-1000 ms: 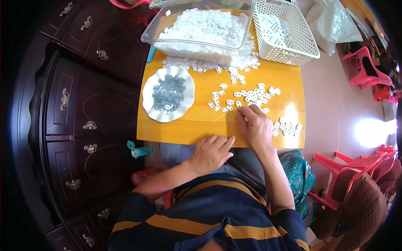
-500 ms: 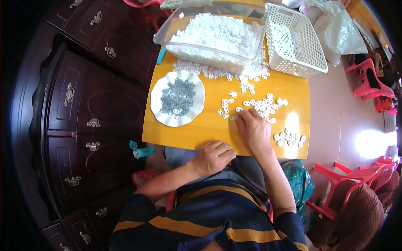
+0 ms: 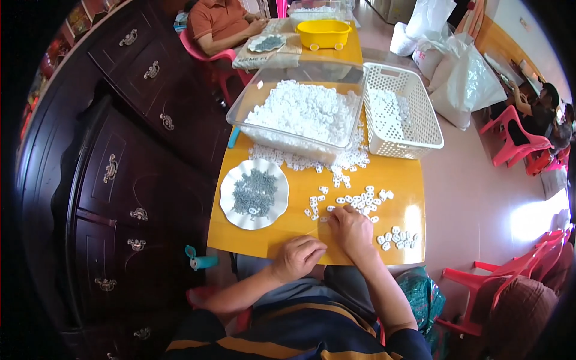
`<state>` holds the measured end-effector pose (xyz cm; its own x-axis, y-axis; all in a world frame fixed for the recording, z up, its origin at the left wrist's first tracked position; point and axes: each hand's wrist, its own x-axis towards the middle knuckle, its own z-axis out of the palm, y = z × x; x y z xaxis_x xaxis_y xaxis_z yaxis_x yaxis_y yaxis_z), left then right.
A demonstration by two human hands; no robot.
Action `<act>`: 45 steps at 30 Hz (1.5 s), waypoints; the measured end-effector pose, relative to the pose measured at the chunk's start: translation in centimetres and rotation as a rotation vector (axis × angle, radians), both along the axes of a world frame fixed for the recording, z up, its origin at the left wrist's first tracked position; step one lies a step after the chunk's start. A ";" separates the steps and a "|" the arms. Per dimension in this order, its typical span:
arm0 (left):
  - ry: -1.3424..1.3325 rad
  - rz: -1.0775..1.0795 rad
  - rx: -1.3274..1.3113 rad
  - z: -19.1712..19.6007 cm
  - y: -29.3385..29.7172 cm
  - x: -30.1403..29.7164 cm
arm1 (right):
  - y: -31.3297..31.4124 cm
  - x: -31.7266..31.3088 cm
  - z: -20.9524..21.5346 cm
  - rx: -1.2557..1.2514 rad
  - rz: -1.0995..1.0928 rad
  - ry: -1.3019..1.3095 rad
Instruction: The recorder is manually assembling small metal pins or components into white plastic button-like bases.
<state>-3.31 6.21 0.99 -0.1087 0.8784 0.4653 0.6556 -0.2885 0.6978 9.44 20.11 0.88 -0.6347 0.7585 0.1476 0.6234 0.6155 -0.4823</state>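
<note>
White pieces lie loose mid-counter, toward the right edge. A little bunch sits apart by the near right corner; maybe those are done, but I can't tell. Lots seem left: a clear tub near the far edge holds a big heap. The white basket beside it has some too. By the left edge, a wavy plate holds thin grey bits and one white piece. Both hands have bent fingers: the right hand is at the loose pieces, the left hand at the near edge. I can't tell if either grips anything.
</note>
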 end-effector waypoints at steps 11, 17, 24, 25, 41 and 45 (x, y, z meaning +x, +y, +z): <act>-0.406 0.088 -0.053 0.5 1.1 -0.5 | -0.5 0.8 0.7 0.028 0.058 0.124; -0.621 0.076 -0.181 0.4 1.3 -0.5 | -3.2 3.9 3.0 -0.327 0.026 0.501; -0.685 0.031 -0.255 -0.3 1.8 1.4 | -5.7 6.3 0.1 -0.417 -0.084 0.617; -0.694 0.032 -0.280 -0.4 1.8 1.7 | -5.9 6.4 -0.3 -0.466 -0.099 0.667; -0.685 -0.065 -0.301 -0.5 3.2 2.8 | -6.0 6.9 -0.9 -0.773 -0.154 0.841; -0.675 -0.080 -0.350 -0.4 2.9 2.6 | -6.0 6.9 -1.0 -0.770 -0.161 0.827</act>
